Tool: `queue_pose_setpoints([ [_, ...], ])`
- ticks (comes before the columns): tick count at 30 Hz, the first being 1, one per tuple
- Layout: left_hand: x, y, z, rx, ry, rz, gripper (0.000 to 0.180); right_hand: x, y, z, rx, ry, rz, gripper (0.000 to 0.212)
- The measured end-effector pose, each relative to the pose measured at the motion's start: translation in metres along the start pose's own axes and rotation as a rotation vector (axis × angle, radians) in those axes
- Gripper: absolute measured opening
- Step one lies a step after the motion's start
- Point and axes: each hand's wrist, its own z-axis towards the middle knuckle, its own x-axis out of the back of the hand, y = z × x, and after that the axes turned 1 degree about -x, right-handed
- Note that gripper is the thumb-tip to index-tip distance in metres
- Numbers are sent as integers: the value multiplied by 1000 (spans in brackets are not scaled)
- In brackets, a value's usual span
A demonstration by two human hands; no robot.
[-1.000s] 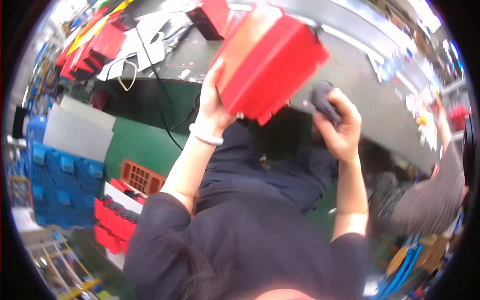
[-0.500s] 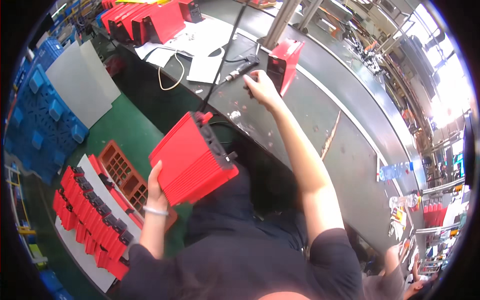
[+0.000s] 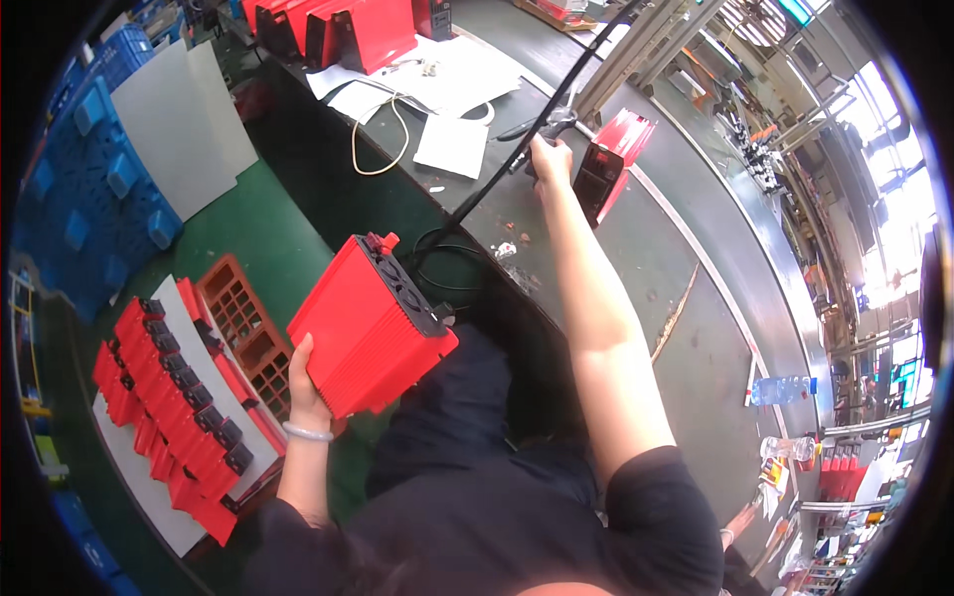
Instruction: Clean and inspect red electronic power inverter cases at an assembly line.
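My left hand [image 3: 310,387] grips the lower left side of a red ribbed metal box [image 3: 363,333], apparently a power inverter, with a black end panel that has round fan openings and a red terminal. It is held tilted in front of my legs. Stretched out to the bench, my right hand [image 3: 553,164] is closed around a black corded electric screwdriver [image 3: 559,123]; its metal tip shows left of the fingers. My palm hides part of the tool. Just right of that hand, a red housing with a black end [image 3: 608,174] stands on the bench.
A dark bench [image 3: 596,258] curves along my right, with white papers [image 3: 452,146] and a pale cable. Red housings [image 3: 363,35] stand at its far left. Several red boxes [image 3: 179,407] lie on a board at lower left, beside a brown crate [image 3: 238,318]. A black pole [image 3: 497,169] crosses the view.
My right hand has gone from hovering beside the screwdriver to closing around it. The left hand still holds the red box, turned slightly. The whole view has shifted a little.
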Motion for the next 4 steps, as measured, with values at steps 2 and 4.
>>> queue_pose_setpoints([
  [2, -7, -1, -3, 15, -21, -15, 55, 4, -7, -14, -10, -74, 404, 30],
  [4, -14, -3, -9, 25, -47, -29, 55, 11, -12, -26, 38, -122, 524, 32],
])
